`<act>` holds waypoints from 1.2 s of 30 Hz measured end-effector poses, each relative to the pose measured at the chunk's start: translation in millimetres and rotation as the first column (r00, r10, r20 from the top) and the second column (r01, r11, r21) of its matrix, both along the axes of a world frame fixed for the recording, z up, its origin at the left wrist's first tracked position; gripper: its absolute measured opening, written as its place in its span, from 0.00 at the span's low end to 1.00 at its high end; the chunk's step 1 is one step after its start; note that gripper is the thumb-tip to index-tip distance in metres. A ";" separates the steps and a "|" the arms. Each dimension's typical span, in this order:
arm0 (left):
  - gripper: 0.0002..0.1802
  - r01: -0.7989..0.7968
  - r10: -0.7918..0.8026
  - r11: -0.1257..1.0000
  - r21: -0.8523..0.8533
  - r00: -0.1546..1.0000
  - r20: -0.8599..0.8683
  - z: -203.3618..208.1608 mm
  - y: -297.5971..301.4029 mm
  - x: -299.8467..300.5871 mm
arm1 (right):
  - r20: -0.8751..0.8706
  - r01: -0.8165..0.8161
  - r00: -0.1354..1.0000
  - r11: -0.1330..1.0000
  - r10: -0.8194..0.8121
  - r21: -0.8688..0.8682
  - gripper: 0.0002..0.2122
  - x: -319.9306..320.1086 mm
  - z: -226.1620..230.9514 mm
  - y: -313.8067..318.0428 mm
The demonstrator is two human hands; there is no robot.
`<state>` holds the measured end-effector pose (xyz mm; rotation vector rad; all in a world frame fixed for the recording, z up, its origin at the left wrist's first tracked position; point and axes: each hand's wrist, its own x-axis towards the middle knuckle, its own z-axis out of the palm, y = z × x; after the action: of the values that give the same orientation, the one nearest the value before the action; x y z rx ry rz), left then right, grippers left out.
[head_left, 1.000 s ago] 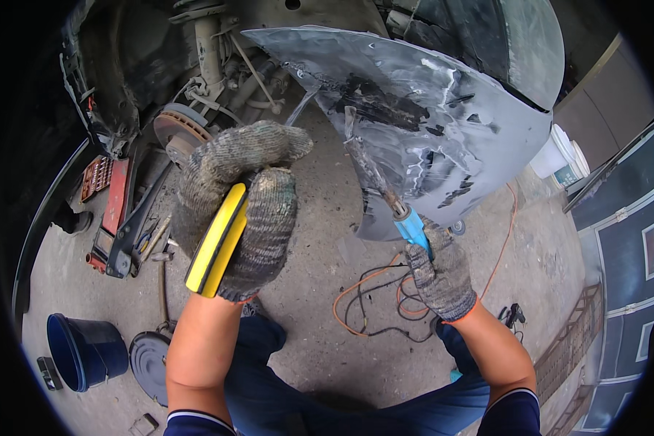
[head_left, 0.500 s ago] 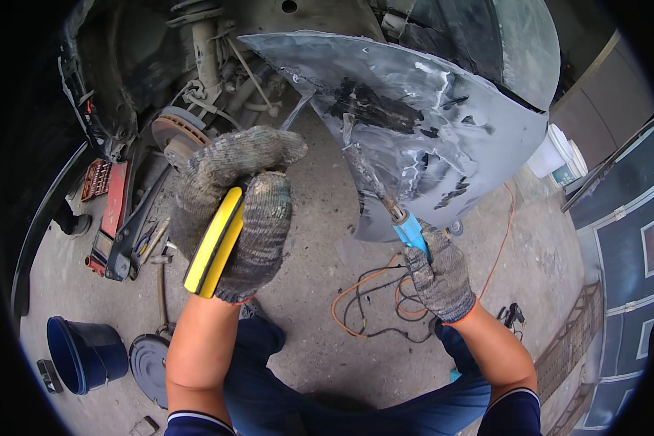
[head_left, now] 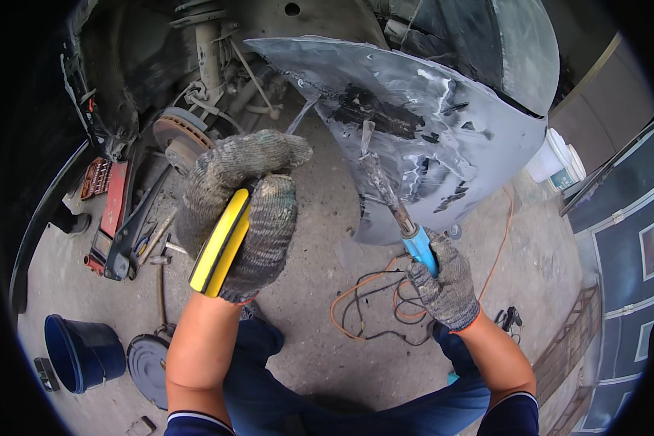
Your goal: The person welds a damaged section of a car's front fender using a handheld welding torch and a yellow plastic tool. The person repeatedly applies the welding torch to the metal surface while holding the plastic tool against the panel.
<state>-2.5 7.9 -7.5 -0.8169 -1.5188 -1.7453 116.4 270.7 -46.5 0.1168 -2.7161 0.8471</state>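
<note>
Both my hands wear grey knitted gloves. My left hand (head_left: 240, 207), at centre left, is closed around a yellow-and-black handle (head_left: 221, 243); the rest of the held thing is hidden. A thin silvery strip (head_left: 303, 116) shows past the glove toward the panel; whether it belongs to the handle I cannot tell. My right hand (head_left: 445, 283) grips a blue-handled tool (head_left: 421, 249) with a stained metal shaft and narrow flat tip. The tip points up over a grey, scuffed car body panel (head_left: 479, 116) with dark patches and cracks; contact is unclear.
Up left are an exposed brake disc (head_left: 182, 134) and strut (head_left: 208, 62). A red floor jack (head_left: 115, 207), a hammer (head_left: 160, 280), a blue bucket (head_left: 98, 352) and its dark lid (head_left: 149, 367) are at left. Coiled cables (head_left: 385, 305) lie between my feet. White buckets (head_left: 556, 160) stand right.
My right hand has shifted slightly right and down, carrying the tool's tip rightward across the panel. The left hand keeps its hold, almost still.
</note>
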 end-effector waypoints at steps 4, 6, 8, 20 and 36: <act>0.08 -0.021 0.021 1.000 0.004 1.000 0.000 3.7 -2.4 4.2 | 0.159 -0.020 0.986 0.978 0.054 -0.207 0.18 19.3 7.8 8.0; 0.09 -0.008 0.008 1.000 0.004 1.000 -0.004 4.4 -7.6 6.6 | 0.212 -0.003 0.975 0.961 0.065 -0.277 0.17 19.5 16.3 13.5; 0.13 0.015 -0.015 1.000 0.002 0.999 -0.033 2.0 -14.0 5.8 | 0.205 0.053 0.979 0.948 0.013 -0.313 0.20 20.6 22.4 21.3; 0.15 0.095 -0.159 0.981 0.169 0.893 0.420 -1.1 -2.3 -23.4 | 0.235 0.005 0.969 0.948 0.073 -0.317 0.18 2.5 28.5 37.5; 0.23 0.368 -0.490 0.871 0.325 0.695 0.526 0.6 18.4 -22.7 | 0.164 0.000 0.985 0.956 0.050 -0.293 0.17 -21.5 15.1 43.0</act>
<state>-25.2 26.3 -6.9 -0.5701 -1.5709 -2.6596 94.9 313.6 -31.4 0.0165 -2.7089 1.3098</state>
